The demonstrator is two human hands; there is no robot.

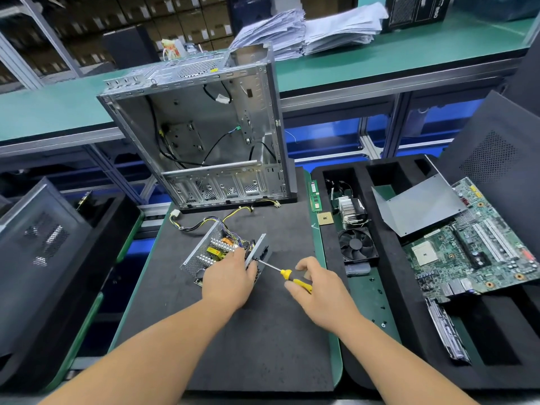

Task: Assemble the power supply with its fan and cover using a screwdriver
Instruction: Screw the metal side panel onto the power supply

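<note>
Sheet-metal power supply point(217, 252) looked rigid, sharp-edged, best braced by its casing, as the left hand point(229, 277) clasped it while the right hand point(317, 287) pinched the yellow-handled screwdriver point(287, 274)

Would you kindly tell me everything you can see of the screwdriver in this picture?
The screwdriver has a thin, bare metal shaft and a yellow handle with black parts, plastic or rubber by the look of it. It lies nearly level above the dark foam mat, tip pointing up and to the left. The tip meets the grey metal end plate of the open power supply, beside the black socket. The right hand pinches the handle; the left hand holds the power supply, not the tool.
</note>
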